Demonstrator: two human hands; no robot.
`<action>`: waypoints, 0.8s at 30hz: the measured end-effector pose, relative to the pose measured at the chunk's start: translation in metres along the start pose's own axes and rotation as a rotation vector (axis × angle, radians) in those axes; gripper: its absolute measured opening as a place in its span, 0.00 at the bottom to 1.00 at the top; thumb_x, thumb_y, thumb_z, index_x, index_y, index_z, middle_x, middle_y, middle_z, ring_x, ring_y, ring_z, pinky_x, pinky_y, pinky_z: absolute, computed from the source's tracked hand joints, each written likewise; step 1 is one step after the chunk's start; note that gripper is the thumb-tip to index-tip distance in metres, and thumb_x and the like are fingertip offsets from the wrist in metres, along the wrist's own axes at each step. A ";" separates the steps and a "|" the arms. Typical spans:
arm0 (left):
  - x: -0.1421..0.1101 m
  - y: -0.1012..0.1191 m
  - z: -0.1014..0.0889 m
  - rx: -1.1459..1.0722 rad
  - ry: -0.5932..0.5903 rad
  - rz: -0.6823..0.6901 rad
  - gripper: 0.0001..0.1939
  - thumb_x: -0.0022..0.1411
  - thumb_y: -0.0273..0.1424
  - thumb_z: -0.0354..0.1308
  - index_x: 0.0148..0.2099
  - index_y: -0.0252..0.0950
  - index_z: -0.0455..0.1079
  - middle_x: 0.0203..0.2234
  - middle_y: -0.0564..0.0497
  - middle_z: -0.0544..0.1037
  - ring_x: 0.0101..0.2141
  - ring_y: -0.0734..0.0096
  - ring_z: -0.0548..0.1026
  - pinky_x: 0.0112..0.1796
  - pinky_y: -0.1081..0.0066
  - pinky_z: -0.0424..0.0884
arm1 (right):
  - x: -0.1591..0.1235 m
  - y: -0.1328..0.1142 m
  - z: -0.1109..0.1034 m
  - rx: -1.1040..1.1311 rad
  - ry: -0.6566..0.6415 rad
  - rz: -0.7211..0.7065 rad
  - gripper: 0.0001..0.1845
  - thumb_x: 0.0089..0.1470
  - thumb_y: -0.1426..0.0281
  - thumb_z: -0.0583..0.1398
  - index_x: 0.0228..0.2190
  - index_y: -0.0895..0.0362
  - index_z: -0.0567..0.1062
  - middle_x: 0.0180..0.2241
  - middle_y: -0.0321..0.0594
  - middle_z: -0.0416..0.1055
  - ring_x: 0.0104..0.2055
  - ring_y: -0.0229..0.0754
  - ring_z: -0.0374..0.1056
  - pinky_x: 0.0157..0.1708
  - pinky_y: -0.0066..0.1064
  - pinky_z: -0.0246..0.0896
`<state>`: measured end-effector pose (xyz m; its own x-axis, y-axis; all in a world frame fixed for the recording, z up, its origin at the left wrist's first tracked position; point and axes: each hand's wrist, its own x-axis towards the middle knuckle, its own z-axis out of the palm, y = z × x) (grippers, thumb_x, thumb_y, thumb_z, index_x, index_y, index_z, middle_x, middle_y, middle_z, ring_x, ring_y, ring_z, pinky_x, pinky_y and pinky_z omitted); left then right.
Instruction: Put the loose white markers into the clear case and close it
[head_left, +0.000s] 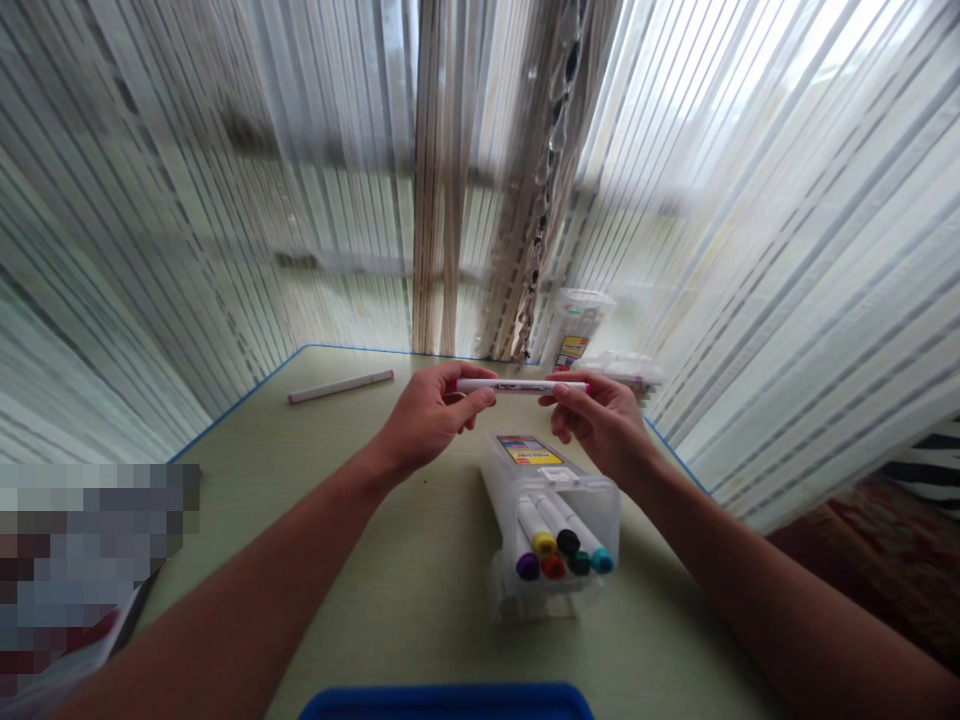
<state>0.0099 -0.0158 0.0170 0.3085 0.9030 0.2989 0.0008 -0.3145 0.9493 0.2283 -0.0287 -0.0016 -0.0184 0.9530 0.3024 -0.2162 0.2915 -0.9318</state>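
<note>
On the left of the pale green table, a loose white marker with pink ends lies slantwise, well apart from the hands. To its right, the left hand pinches one end of the held marker, thumb on the near side and fingers behind. That marker is level above the table, beyond the clear case, its printed barrel showing between the two grips. It looks light and stiff, likely smooth plastic that could roll or slip in a loose pinch but would hardly break; a light thumb-and-finger hold near each end should steady it, leaving the middle free. Below and nearer, the clear case lies with its mouth towards the person, showing markers with yellow, black, purple, orange, green and blue ends. Its thin walls seem somewhat bendy, so the sides would be a safer hold than the rim. The blue object at the lower edge is mostly cut off. Farther right, the right hand clamps the held marker's pink end; the hands are apart, joined only by it. Behind, an upright clear case stands beside another clear package
</note>
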 end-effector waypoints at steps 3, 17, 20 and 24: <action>0.000 0.000 0.000 0.006 -0.004 -0.001 0.16 0.56 0.32 0.66 0.45 0.29 0.75 0.21 0.56 0.71 0.21 0.78 0.66 0.24 0.74 0.64 | 0.000 0.000 0.000 0.003 -0.006 -0.004 0.13 0.46 0.64 0.72 0.34 0.58 0.80 0.26 0.39 0.79 0.17 0.34 0.69 0.15 0.24 0.59; 0.001 -0.003 -0.001 0.004 -0.010 -0.004 0.16 0.56 0.33 0.66 0.45 0.30 0.75 0.21 0.56 0.71 0.20 0.77 0.67 0.23 0.74 0.65 | 0.000 -0.001 0.000 -0.012 -0.010 -0.008 0.13 0.46 0.64 0.72 0.34 0.57 0.80 0.26 0.39 0.79 0.17 0.34 0.69 0.15 0.25 0.59; 0.001 -0.003 -0.001 0.010 -0.011 -0.004 0.15 0.56 0.33 0.65 0.45 0.30 0.74 0.21 0.55 0.71 0.21 0.77 0.67 0.23 0.74 0.64 | 0.000 -0.001 0.000 -0.007 -0.010 -0.011 0.13 0.46 0.65 0.72 0.33 0.57 0.80 0.26 0.39 0.79 0.17 0.34 0.69 0.15 0.24 0.59; 0.002 -0.003 -0.002 0.009 -0.017 -0.004 0.15 0.57 0.32 0.65 0.45 0.30 0.74 0.21 0.55 0.71 0.21 0.77 0.67 0.23 0.74 0.64 | 0.000 -0.001 0.000 -0.008 -0.013 -0.012 0.12 0.47 0.65 0.71 0.34 0.58 0.80 0.26 0.40 0.79 0.18 0.34 0.69 0.15 0.24 0.60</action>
<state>0.0087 -0.0128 0.0146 0.3246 0.8991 0.2936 0.0104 -0.3138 0.9494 0.2284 -0.0294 -0.0008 -0.0286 0.9483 0.3162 -0.2085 0.3038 -0.9297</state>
